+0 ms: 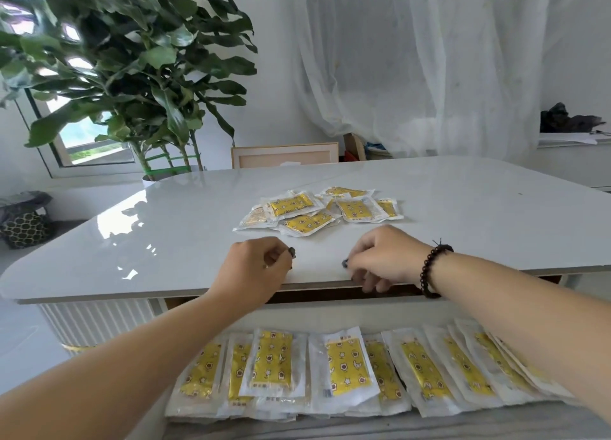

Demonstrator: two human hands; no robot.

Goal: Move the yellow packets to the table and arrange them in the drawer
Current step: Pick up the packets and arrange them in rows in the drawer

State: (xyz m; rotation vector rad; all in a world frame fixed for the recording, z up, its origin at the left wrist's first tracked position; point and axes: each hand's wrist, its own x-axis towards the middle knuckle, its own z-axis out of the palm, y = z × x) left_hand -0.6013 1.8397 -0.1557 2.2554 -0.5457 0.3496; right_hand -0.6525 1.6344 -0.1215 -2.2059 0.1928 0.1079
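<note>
Several yellow packets in clear wrappers (317, 208) lie in a loose heap on the white table (165, 228), just beyond my hands. More yellow packets (344, 370) stand in an overlapping row in the open drawer (330, 314) below the table's front edge. My left hand (258, 267) rests on the table edge with its fingers curled and nothing visible in them. My right hand (380, 261), with a dark bead bracelet on the wrist, hooks its curled fingers over the table edge above the drawer; it holds no packet.
A large leafy plant (132, 69) stands behind the table's far left corner. A chair back (284, 155) shows at the far side. White curtains (429, 59) hang behind. A patterned bag (23, 228) sits on the floor at left.
</note>
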